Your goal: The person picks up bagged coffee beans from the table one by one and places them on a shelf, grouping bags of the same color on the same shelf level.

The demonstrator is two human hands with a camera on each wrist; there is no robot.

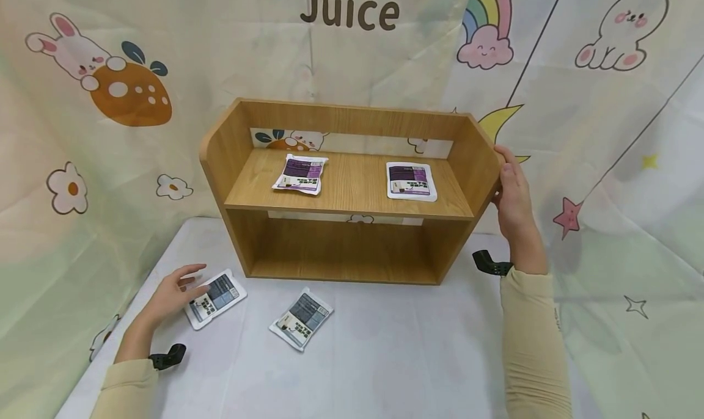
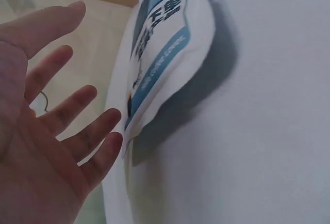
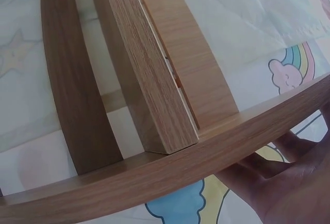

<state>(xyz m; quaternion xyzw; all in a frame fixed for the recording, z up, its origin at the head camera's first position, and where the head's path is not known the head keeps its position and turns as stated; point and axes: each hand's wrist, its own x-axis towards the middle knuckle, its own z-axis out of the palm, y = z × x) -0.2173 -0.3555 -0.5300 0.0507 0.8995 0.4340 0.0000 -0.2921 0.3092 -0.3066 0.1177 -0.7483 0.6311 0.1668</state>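
Observation:
My left hand point(image 1: 172, 294), fingers spread and slightly bent, hovers over a white packet with a blue-grey label point(image 1: 220, 295) on the table. In the left wrist view this packet point(image 2: 160, 54) lies beyond the fingertips, with a gap between. A second blue-grey packet point(image 1: 301, 319) lies to its right. My right hand point(image 1: 515, 193) rests against the outer right side of a two-tier wooden shelf point(image 1: 352, 208); in the right wrist view its fingers point(image 3: 258, 167) touch the side panel point(image 3: 154, 170) from outside. Two purple-labelled packets, left point(image 1: 300, 174) and right point(image 1: 411, 181), lie on the upper tier.
The shelf stands tilted in view on a white-covered table point(image 1: 385, 346), near the back. A printed cloth backdrop point(image 1: 352, 58) with cartoon rabbits and the word Juice hangs behind and around. The lower tier point(image 1: 341, 248) faces the table front.

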